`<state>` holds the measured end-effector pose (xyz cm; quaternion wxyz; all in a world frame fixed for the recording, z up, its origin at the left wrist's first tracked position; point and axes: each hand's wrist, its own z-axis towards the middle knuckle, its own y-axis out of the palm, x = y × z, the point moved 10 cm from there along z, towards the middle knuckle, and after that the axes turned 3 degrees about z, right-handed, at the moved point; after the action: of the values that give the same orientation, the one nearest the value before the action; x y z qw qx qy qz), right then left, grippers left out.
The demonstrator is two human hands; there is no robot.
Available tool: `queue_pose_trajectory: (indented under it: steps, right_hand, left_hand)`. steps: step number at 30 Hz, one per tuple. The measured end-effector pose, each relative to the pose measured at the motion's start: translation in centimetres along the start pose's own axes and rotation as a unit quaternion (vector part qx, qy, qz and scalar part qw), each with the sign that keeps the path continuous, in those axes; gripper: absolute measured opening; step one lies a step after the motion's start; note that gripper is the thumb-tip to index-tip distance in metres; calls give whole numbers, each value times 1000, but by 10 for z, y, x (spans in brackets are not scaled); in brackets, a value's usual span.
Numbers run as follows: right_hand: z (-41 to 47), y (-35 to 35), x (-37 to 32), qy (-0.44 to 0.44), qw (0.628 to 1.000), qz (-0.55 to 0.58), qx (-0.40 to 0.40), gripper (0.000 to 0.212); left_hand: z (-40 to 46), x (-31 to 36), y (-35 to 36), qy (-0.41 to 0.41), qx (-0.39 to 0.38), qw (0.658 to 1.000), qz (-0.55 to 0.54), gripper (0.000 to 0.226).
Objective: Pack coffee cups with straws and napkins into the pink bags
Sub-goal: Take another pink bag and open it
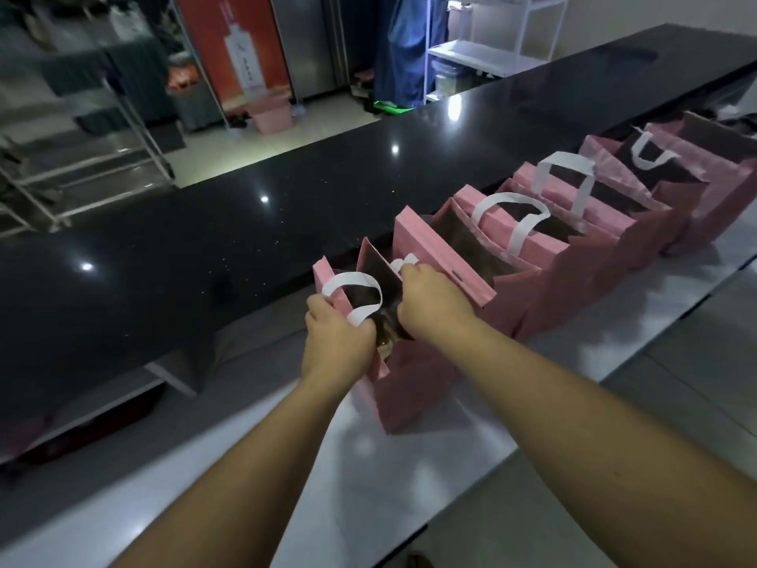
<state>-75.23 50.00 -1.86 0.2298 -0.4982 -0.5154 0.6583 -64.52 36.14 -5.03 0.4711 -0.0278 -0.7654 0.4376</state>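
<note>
A row of several pink paper bags with white handles stands on the steel worktop (pixel 409 477), running from centre to upper right. Both hands are at the nearest pink bag (pixel 413 387). My left hand (pixel 338 342) grips its left rim beside a white handle (pixel 354 295). My right hand (pixel 434 303) pinches the far rim and the other white handle, holding the mouth apart. Inside, only a dark interior and a blurred brownish shape show; I cannot tell what it is. The second pink bag (pixel 446 256) leans against the first.
A raised black stone counter (pixel 245 223) runs along the far side of the bags. Beyond it are metal racks (pixel 82 157), a pink bin (pixel 272 114) on the floor and a white shelf unit (pixel 483 47). The worktop's near edge drops to tiled floor at lower right.
</note>
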Motion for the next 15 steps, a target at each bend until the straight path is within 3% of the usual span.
queue_pose_trajectory:
  steps: [6,8,12,15]
  right_hand:
    - [20,21,3,36,994,-72,-68,47]
    - [21,23,1,25,994,-90,-59,26]
    - [15,22,-9,40,993,-108,-39,36]
    - [1,19,-33,34,995,-94,-11,19]
  left_hand:
    - [2,-27,-16,-48,30,998,-18,26]
    - [1,-40,-21,-63,32,997,-9,17]
    - [-8,-60,-42,-70,53,996,-12,7]
    - [-27,-79,-72,-72,82,994,-30,10]
